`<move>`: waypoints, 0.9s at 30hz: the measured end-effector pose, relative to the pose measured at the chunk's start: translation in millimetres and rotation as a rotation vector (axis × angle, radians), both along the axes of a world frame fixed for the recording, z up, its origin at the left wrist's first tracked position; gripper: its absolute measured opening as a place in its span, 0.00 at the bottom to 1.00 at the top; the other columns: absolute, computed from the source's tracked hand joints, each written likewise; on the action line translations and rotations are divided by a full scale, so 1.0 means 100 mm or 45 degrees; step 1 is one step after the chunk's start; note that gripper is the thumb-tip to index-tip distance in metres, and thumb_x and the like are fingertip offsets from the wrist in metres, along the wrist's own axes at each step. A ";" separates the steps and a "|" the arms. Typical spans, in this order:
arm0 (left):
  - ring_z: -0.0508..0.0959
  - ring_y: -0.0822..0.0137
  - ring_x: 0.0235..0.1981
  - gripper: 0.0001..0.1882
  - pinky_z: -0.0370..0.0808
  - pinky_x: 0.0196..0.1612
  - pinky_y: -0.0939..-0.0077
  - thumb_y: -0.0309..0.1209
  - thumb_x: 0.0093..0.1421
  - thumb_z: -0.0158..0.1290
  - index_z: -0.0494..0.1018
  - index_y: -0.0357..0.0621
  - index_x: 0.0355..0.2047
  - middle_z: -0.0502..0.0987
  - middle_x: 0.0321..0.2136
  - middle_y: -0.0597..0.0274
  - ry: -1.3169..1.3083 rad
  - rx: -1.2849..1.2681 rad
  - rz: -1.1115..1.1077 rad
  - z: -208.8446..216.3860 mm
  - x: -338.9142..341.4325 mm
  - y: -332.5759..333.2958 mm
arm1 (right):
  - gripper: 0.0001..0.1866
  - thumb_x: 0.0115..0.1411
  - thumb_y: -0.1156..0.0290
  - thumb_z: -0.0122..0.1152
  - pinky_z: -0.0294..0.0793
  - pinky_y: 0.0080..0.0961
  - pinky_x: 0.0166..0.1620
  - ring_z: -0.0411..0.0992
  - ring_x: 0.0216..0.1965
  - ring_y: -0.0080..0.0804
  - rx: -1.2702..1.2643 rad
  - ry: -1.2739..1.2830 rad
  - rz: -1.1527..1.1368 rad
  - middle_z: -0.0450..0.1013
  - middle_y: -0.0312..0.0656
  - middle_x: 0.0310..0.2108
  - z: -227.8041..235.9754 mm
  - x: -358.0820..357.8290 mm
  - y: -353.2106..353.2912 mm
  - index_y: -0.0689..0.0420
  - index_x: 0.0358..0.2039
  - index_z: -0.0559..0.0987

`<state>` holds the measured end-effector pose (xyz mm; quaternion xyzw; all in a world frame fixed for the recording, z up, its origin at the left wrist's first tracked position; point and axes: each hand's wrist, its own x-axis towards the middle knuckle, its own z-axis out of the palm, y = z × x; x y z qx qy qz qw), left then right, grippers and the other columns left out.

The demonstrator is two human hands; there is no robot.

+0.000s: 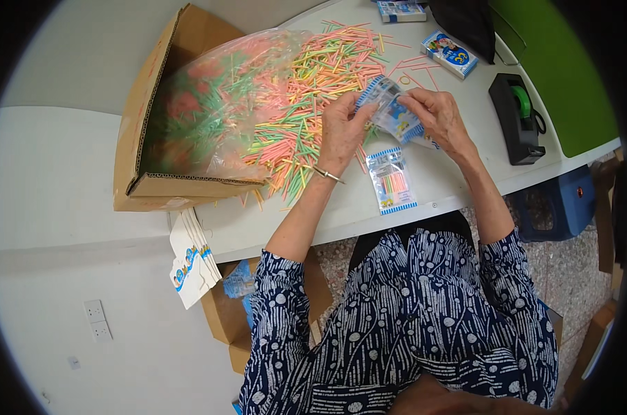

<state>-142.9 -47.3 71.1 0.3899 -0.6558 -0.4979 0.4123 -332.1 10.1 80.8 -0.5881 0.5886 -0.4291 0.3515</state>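
Over the table, my left hand [341,135] pinches a small clear plastic pouch [398,123] with blue-and-white striped ends by its left side. My right hand [441,121] grips the same pouch from the right, thumb on top. Whether more than one pouch is between the fingers is hard to tell, and whether anything lies inside it does not show. Just below, on the table, lies another pouch [394,182] with pastel sticks showing through its window. A big loose heap of thin pink, yellow and green sticks [306,131] spreads beside my left hand.
At the left, an open cardboard box [139,149] lies with a clear bag [223,90] of sticks spilling out. A black tape dispenser [514,131] stands right, below a small printed packet [450,54]. White cards [194,263] hang at the near table edge; a blue stool [573,200] stands beyond.
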 end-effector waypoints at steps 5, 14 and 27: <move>0.76 0.68 0.26 0.14 0.73 0.31 0.76 0.29 0.51 0.59 0.75 0.34 0.36 0.78 0.24 0.57 -0.142 -0.144 0.115 -0.19 -0.09 -0.13 | 0.10 0.59 0.72 0.57 0.67 0.23 0.29 0.69 0.27 0.26 -0.630 0.299 -0.234 0.73 0.42 0.27 -0.11 -0.12 -0.07 0.65 0.39 0.78; 0.75 0.63 0.34 0.09 0.71 0.39 0.71 0.28 0.50 0.58 0.78 0.41 0.32 0.78 0.26 0.60 -0.235 -0.665 -0.092 0.48 -0.10 -0.08 | 0.08 0.56 0.73 0.59 0.66 0.25 0.29 0.68 0.26 0.29 -0.880 0.256 -0.023 0.72 0.41 0.26 0.07 -0.02 -0.10 0.64 0.35 0.77; 0.73 0.61 0.24 0.06 0.68 0.30 0.70 0.29 0.52 0.57 0.76 0.38 0.24 0.75 0.20 0.58 -0.566 -0.727 0.032 0.63 0.20 0.03 | 0.09 0.57 0.71 0.59 0.61 0.27 0.25 0.64 0.20 0.30 -0.566 0.125 0.166 0.69 0.43 0.20 0.14 0.18 -0.06 0.66 0.30 0.76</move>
